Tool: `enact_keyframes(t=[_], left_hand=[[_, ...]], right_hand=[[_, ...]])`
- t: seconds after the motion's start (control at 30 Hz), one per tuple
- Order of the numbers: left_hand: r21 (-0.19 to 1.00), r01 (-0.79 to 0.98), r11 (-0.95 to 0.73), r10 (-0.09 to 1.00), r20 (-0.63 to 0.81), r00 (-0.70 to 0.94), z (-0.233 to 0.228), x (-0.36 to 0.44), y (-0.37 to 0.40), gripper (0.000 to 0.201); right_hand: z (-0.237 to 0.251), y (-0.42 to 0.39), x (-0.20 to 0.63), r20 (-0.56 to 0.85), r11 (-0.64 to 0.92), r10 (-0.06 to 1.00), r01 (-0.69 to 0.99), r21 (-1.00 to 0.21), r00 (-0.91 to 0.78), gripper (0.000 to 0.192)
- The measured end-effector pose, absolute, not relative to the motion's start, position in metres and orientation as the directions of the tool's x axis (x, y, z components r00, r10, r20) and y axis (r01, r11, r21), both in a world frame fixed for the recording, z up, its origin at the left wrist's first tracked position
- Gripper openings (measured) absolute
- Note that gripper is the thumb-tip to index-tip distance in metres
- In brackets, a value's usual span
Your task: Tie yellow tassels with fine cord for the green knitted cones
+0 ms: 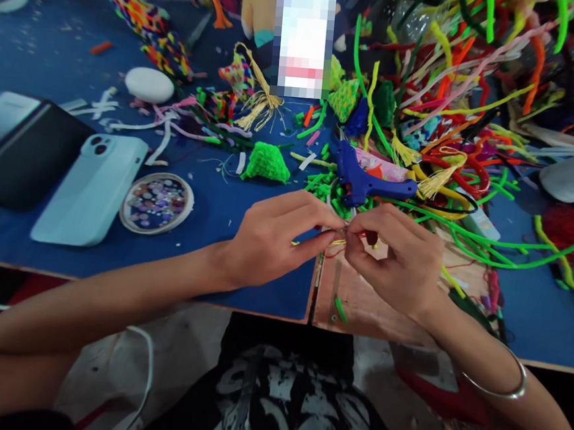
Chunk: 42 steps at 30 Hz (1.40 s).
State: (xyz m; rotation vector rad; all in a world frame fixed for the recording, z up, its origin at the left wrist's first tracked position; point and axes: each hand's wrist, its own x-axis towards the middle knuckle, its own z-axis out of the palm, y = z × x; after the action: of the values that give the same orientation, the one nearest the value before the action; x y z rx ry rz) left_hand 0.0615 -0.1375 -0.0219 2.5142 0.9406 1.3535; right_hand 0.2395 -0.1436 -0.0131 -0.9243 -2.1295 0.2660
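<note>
My left hand [280, 237] and my right hand [400, 260] meet fingertip to fingertip above the seam where the blue table joins a wooden board. Both pinch at something too small to make out; thin red and yellow strands show just under the fingers. Right behind them lies a blue glue gun [369, 184] on its side, among bright green pipe cleaner snippets [319, 184]. A fuzzy green cone-like piece [267, 162] rests beyond my left hand. Long green pipe cleaners [507, 259] stretch out to the right of my right hand.
On the left are a pale blue phone case [90, 193], a dark box-like object [28, 155] and a round dish of beads [185, 200]. A heap of coloured pipe cleaners [461, 76] covers the back right. Straw-coloured tassels [263, 100] and a white oval object [149, 85] lie farther back.
</note>
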Motion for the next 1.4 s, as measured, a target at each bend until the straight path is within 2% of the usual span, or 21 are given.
enact_keyframes(t=[0.43, 0.67, 1.0, 1.4], left_hand=[[0.386, 0.454, -0.803, 0.574, 0.703, 0.419, -0.0228, 0.0616, -0.1371, 0.007], [0.403, 0.468, -0.786, 0.593, 0.706, 0.388, -0.0212, 0.0605, -0.1367, 0.005], [0.424, 0.466, -0.776, 0.607, 0.702, 0.373, -0.0201, 0.0605, -0.1378, 0.004], [0.417, 0.445, -0.793, 0.591, 0.703, 0.395, -0.0201, 0.0611, -0.1381, 0.007]], right_hand=[[-0.0134, -0.1441, 0.2399, 0.563, 0.711, 0.695, 0.541, -0.449, -0.447, 0.016], [-0.0128, -0.1448, 0.2397, 0.557, 0.682, 0.725, 0.533, -0.501, -0.404, 0.011], [-0.0141, -0.1437, 0.2409, 0.641, 0.754, 0.631, 0.54, -0.374, -0.437, 0.01], [-0.0121, -0.1443, 0.2393, 0.606, 0.737, 0.662, 0.528, -0.422, -0.44, 0.018]])
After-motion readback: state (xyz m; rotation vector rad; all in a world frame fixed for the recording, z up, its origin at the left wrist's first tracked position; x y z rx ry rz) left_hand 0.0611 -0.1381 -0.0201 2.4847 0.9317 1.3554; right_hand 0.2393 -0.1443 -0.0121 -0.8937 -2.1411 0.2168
